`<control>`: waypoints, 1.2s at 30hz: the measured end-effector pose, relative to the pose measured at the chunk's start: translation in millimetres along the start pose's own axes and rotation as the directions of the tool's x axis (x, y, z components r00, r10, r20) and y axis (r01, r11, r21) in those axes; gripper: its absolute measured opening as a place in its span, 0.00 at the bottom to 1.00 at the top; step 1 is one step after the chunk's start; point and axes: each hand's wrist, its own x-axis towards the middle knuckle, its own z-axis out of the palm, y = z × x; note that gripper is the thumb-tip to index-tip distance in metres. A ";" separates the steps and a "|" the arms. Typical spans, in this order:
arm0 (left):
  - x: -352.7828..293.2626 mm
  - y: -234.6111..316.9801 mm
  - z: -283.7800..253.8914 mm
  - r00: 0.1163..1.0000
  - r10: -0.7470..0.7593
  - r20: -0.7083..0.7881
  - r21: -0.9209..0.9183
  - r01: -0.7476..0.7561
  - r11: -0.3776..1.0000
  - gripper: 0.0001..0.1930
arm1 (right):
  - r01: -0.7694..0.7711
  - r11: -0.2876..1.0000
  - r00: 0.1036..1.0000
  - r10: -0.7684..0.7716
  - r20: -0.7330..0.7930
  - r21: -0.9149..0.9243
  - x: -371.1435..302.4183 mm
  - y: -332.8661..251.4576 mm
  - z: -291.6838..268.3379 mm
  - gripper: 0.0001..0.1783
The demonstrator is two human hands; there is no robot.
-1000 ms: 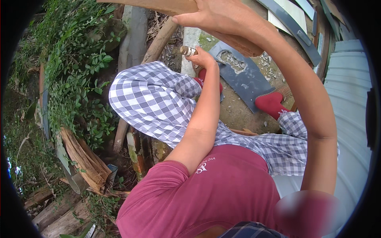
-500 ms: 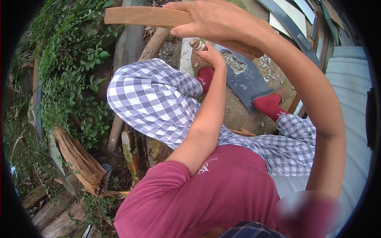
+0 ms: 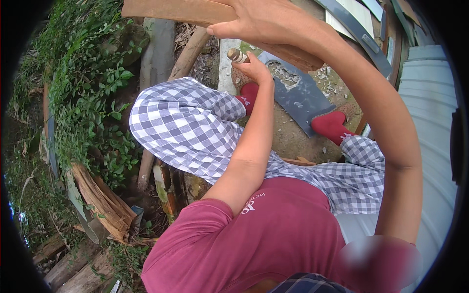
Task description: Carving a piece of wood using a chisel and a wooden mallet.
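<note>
One plank (image 3: 176,11), in right hand (image 3: 266,20), now higher in view.

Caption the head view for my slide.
Left hand grips a short handle, right hand holds a wooden board; a dark panel lies between red-socked feet.

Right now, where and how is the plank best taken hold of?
Probably by the left end of the plank, coming from the left, fingers over one long edge and thumb under the other: that end juts out bare and slim, while the right hand covers the part further right.
</note>
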 end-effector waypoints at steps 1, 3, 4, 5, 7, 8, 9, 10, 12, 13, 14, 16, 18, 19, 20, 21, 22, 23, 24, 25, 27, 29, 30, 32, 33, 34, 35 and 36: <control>2.6 0.3 -0.7 1.000 -0.013 0.006 0.020 0.013 1.000 0.29 | 0.006 1.000 1.000 -0.006 0.001 0.004 1.5 9.1 10.2 0.35; -8.3 0.6 5.9 0.999 -0.029 0.045 0.033 0.027 0.999 0.28 | -0.075 0.960 0.985 0.114 0.131 -0.270 -6.7 53.2 38.0 0.36; -9.7 -2.6 4.8 0.998 -0.016 0.056 -0.108 0.022 0.994 0.28 | -0.074 0.961 0.985 0.112 0.129 -0.265 -9.7 70.3 50.5 0.36; -8.3 -2.8 6.3 0.997 0.001 0.077 -0.251 0.018 0.968 0.28 | -0.108 0.939 0.977 0.161 0.141 -0.327 -11.3 86.3 59.5 0.36; -4.8 5.2 7.1 0.992 -0.070 0.101 -0.237 0.092 0.967 0.27 | -0.133 0.909 0.964 0.211 0.161 -0.394 -16.5 101.8 50.4 0.36; 1.0 0.4 1.3 0.998 -0.051 0.037 -0.129 0.056 0.990 0.27 | -0.195 0.952 0.951 0.242 0.192 -0.234 -23.0 92.0 41.4 0.36; 5.1 -2.7 3.3 1.000 -0.022 -0.015 -0.030 0.021 0.999 0.26 | -0.261 0.962 0.938 0.272 0.214 -0.079 -28.5 86.9 31.3 0.36; 4.3 -7.7 0.6 0.999 -0.010 -0.047 -0.003 0.010 1.000 0.25 | -0.254 0.967 0.951 0.256 0.171 -0.036 -39.2 87.3 28.7 0.37; 15.7 -19.3 0.6 0.998 -0.048 -0.048 -0.028 0.047 0.998 0.25 | -0.275 0.956 0.960 0.266 0.089 0.103 -63.7 90.7 21.0 0.37; 22.3 -24.5 -0.7 0.995 -0.087 -0.052 -0.048 0.084 0.995 0.25 | -0.279 0.929 0.958 0.285 0.011 0.245 -77.1 90.7 18.3 0.38; 18.3 -19.0 2.6 0.992 -0.101 -0.078 -0.070 0.096 0.993 0.24 | -0.293 0.925 0.954 0.301 0.006 0.243 -95.9 90.6 13.7 0.38; 31.3 -22.2 -2.9 0.985 -0.131 -0.109 -0.079 0.123 0.989 0.24 | -0.499 0.677 0.838 0.536 0.101 0.541 -122.3 81.2 10.1 0.39; 46.1 -28.9 -4.6 0.975 -0.192 -0.107 -0.054 0.188 0.981 0.25 | -0.514 0.594 0.791 0.607 0.076 0.619 -149.7 88.1 17.4 0.39; 51.6 -34.9 -8.4 0.976 -0.186 -0.112 -0.053 0.181 0.982 0.25 | -0.517 0.506 0.739 0.671 0.061 0.691 -159.2 93.6 23.4 0.39; 48.7 -35.8 -5.0 0.975 -0.200 -0.092 -0.072 0.194 0.978 0.25 | -0.516 0.504 0.733 0.679 0.052 0.693 -167.6 104.1 26.2 0.39; 46.5 -34.3 -1.1 0.975 -0.209 -0.071 -0.091 0.202 0.975 0.25 | -0.516 0.583 0.747 0.665 -0.005 0.628 -171.8 113.9 28.8 0.38; 42.3 -33.1 1.3 0.980 -0.182 -0.080 -0.070 0.176 0.982 0.25 | -0.512 0.657 0.763 0.644 -0.059 0.553 -173.2 121.5 28.8 0.38; 38.7 -31.4 0.5 0.982 -0.175 -0.074 -0.068 0.170 0.983 0.25 | -0.508 0.655 0.761 0.645 -0.064 0.560 -167.1 120.8 25.2 0.38; 34.2 -28.4 -0.5 0.983 -0.166 -0.073 -0.064 0.161 0.985 0.25 | -0.513 0.772 0.808 0.582 -0.092 0.374 -155.5 112.7 16.0 0.38; 30.2 -25.1 -0.9 0.985 -0.157 -0.074 -0.061 0.153 0.986 0.25 | -0.491 0.855 0.853 0.511 -0.103 0.169 -141.9 102.5 5.8 0.37; 25.7 -22.6 -4.7 0.989 -0.116 -0.089 -0.073 0.109 0.991 0.26 | -0.327 0.943 0.942 0.330 -0.056 0.060 -105.9 72.7 -15.9 0.38; 14.7 -15.7 -7.1 0.997 -0.068 -0.041 -0.034 0.067 0.997 0.27 | -0.129 0.991 0.988 0.131 -0.084 0.031 -69.2 44.1 -31.3 0.37; 15.3 -18.2 -10.0 1.000 -0.001 -0.025 -0.021 0.000 1.000 0.30 | -0.108 0.994 0.991 0.110 -0.073 0.033 -57.8 17.0 -50.1 0.37; -12.8 -7.2 5.8 0.998 -0.035 0.045 0.022 0.034 0.999 0.30 | -0.065 0.964 0.976 0.008 0.218 0.256 -58.2 -24.5 -94.2 0.39; -14.9 -2.3 2.8 0.997 -0.048 0.065 0.085 0.043 0.995 0.31 | -0.051 0.964 0.973 -0.011 0.229 0.263 -48.2 -20.5 -79.1 0.39; -15.0 2.4 -1.2 0.997 -0.044 0.063 0.112 0.036 0.993 0.32 | 0.032 0.987 0.996 -0.045 0.077 0.155 -34.6 -6.2 -49.7 0.38; -13.8 4.8 -2.3 0.998 -0.044 0.050 0.109 0.039 0.993 0.32 | 0.093 0.995 0.993 -0.090 -0.076 0.029 -21.6 9.0 -16.5 0.36; -12.7 6.5 -2.6 0.997 -0.045 0.055 0.061 0.042 0.997 0.32 | 0.133 0.986 0.963 -0.153 -0.222 -0.105 -11.6 21.4 12.2 0.34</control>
